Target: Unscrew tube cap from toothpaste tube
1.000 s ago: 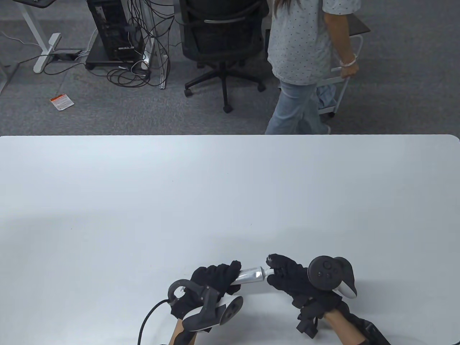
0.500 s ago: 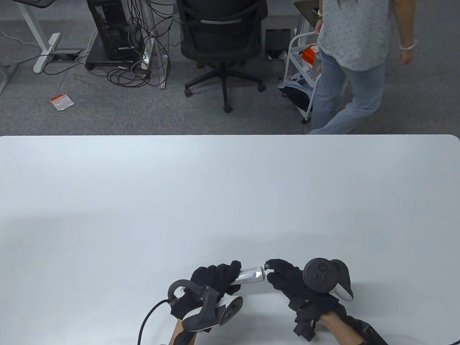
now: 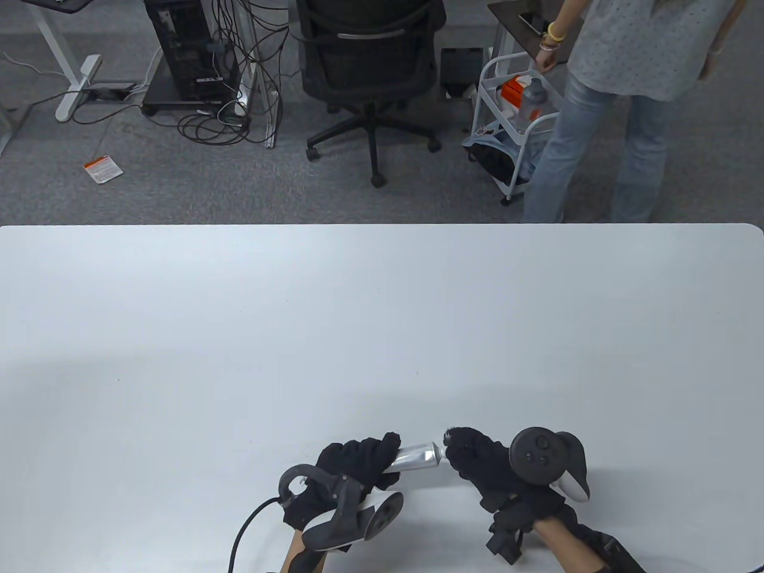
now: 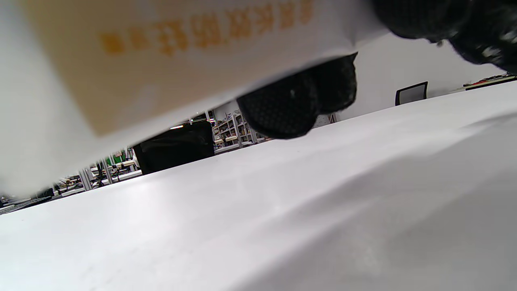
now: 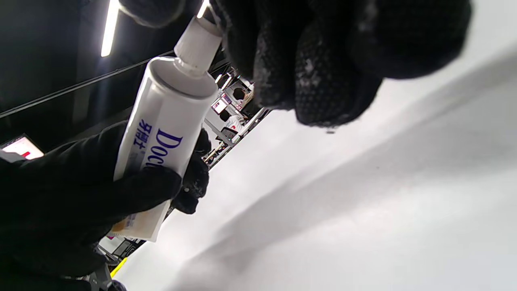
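A white toothpaste tube (image 3: 416, 458) is held level above the table near its front edge. My left hand (image 3: 358, 462) grips the tube's body; in the right wrist view its fingers wrap the tube (image 5: 161, 133) below the blue lettering. My right hand (image 3: 471, 456) pinches the white cap (image 5: 198, 42) at the tube's right end. In the table view the cap is hidden under my right fingers. In the left wrist view the tube (image 4: 133, 68) fills the top, close and blurred.
The white table (image 3: 382, 334) stretches wide behind the hands. Beyond its far edge stand an office chair (image 3: 370, 71), a small white cart (image 3: 513, 119) and a person (image 3: 621, 89). A cable (image 3: 245, 534) runs from my left wrist.
My right hand has shifted slightly at the cap end, its tracker turning a little. The tube and my left hand stay put. The person behind the table has walked to the right.
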A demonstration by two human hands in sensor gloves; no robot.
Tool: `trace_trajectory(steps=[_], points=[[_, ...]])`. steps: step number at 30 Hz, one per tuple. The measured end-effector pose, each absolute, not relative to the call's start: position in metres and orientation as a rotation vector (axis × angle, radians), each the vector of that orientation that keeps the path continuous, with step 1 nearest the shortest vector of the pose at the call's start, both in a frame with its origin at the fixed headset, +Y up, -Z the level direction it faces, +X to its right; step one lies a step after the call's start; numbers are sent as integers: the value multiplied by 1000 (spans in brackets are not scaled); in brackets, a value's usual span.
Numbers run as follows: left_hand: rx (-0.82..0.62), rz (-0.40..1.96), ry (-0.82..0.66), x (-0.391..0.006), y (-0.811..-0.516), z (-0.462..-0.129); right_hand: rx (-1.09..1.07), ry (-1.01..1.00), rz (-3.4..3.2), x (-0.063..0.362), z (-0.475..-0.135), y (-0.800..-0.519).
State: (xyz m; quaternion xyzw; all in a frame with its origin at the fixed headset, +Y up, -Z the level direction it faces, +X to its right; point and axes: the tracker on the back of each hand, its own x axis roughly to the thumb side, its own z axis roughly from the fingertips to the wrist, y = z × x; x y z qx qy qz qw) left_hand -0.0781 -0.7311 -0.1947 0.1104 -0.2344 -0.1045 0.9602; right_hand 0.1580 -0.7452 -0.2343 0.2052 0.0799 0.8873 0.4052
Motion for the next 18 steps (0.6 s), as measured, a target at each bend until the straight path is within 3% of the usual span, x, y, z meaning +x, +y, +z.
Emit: trace_trajectory(steps=[11, 18], points=[[215, -205, -478, -78, -731, -195, 630, 147, 2231, 158, -234, -741], [221, -206, -477, -78, -731, -194, 498, 234, 2169, 162, -236, -750]])
